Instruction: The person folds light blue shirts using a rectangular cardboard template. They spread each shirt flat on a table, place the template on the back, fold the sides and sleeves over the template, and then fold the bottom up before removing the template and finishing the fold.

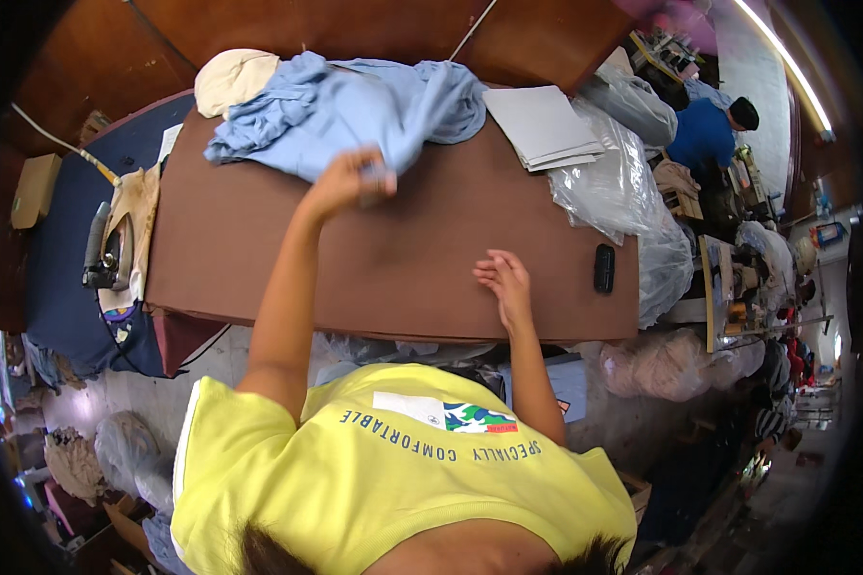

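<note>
A crumpled light blue garment [355, 105] lies at the far side of the brown-covered table [412, 230]. My left hand [350, 184] is at the garment's near edge, its fingers curled and blurred by motion. Something small and greyish shows at those fingertips, too smeared to name. Over the right part of the table, near its front edge, my right hand [504, 283] hovers with fingers loosely apart and holds nothing.
A cream cloth [235, 81] sits beside the garment. At the right are white sheets [542, 126], clear plastic bags [614, 182] and a black case [604, 268]. An iron [113, 251] stands on a stained cloth at the left. A person in blue [700, 134] works far right.
</note>
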The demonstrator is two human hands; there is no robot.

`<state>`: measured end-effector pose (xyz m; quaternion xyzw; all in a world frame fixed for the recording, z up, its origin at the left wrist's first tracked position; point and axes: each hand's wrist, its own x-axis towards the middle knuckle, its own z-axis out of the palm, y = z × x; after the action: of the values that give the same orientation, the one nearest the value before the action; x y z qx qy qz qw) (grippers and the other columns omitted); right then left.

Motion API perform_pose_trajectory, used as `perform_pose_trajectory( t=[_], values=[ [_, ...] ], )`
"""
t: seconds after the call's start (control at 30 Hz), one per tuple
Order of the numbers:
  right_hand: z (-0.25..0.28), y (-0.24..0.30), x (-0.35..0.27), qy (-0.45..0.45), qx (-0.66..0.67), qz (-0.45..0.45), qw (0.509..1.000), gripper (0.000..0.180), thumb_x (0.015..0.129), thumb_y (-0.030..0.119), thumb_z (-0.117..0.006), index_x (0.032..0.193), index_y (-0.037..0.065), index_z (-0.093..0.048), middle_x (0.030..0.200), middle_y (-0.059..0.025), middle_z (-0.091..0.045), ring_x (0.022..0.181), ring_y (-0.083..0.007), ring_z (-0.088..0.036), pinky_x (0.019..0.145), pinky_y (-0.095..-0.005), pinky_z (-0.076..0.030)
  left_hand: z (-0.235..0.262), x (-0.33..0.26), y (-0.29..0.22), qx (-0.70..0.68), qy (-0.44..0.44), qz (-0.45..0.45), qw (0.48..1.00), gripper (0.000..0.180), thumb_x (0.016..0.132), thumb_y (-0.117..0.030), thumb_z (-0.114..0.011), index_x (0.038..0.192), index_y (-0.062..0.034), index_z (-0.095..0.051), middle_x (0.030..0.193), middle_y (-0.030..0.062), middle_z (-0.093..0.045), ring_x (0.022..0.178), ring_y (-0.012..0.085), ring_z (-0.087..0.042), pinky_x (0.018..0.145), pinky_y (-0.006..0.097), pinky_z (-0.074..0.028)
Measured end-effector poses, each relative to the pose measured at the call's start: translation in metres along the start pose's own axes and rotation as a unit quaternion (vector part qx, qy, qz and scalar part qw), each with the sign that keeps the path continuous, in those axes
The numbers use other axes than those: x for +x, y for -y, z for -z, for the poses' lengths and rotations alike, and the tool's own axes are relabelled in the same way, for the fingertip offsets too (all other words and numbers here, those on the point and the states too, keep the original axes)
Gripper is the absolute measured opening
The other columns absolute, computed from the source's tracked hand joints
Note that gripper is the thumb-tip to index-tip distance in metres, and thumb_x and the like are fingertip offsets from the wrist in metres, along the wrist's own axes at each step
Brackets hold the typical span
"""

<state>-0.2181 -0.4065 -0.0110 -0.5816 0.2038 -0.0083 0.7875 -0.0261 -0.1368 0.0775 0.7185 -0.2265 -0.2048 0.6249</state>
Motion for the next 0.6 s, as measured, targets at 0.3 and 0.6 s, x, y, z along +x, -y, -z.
perform_pose_trajectory(
  t=[0.3,0.6],
  values=[
    [-0.162,-0.050,0.067,0.069,0.034,0.075,0.994,0.037,0.085,0.016,-0.060,0.117,0.004,-0.046,0.107,-0.0044,-0.055,0.094,-0.0139,-0.054,0.083,-0.0306,-0.045,-0.009,-0.132,0.069,-0.321,-0.177,0.253,0.895,0.040,0.088,-0.034,-0.055,0.115,-0.0044,-0.050,0.109,0.0084,-0.055,0.101,0.0168,-0.052,0.083,0.029,-0.046],
    [-0.195,0.029,-0.001,0.335,0.005,0.101,0.937,0.020,0.083,0.017,-0.063,0.098,0.003,-0.061,0.095,-0.0044,-0.060,0.090,-0.0104,-0.054,0.079,-0.0244,-0.044,0.048,-0.164,0.115,-0.574,-0.050,0.042,0.817,0.008,0.090,-0.017,-0.053,0.086,-0.0106,-0.051,0.059,-0.0041,-0.046,0.046,0.0050,-0.043,0.044,0.020,-0.035]
  ],
)
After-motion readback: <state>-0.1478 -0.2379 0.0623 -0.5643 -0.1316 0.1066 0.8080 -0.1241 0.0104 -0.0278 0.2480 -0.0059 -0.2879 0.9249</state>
